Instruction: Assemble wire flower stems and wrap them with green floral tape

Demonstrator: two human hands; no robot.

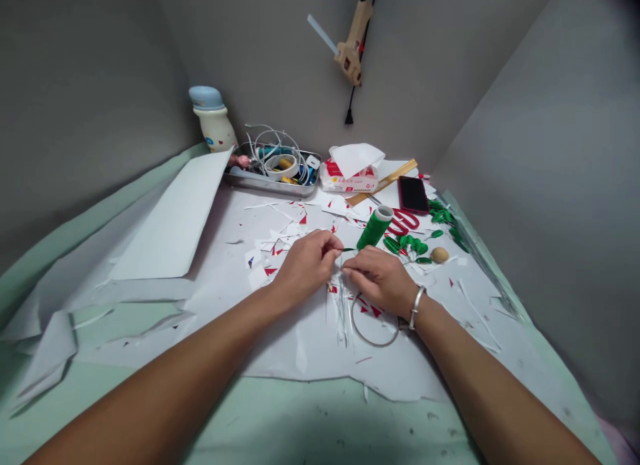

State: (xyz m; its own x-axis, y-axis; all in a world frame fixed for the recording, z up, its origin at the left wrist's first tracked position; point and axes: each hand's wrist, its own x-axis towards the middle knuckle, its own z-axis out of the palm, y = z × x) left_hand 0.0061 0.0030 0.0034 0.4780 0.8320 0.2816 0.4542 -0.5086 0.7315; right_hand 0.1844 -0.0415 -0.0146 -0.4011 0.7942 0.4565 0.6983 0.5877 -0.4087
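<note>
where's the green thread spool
In the head view, the green thread spool sits just beyond the right hand, with the red scissors immediately to its right.

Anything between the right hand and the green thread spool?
Nothing visible. The green thread spool sits just beyond the knuckles of the right hand, with no object between them; this view can't show whether they touch.

Left hand, right hand, both pinching, nearly touching

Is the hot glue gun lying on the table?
No, the hot glue gun hangs against the wall above the table, held up clear of the surface.
</note>
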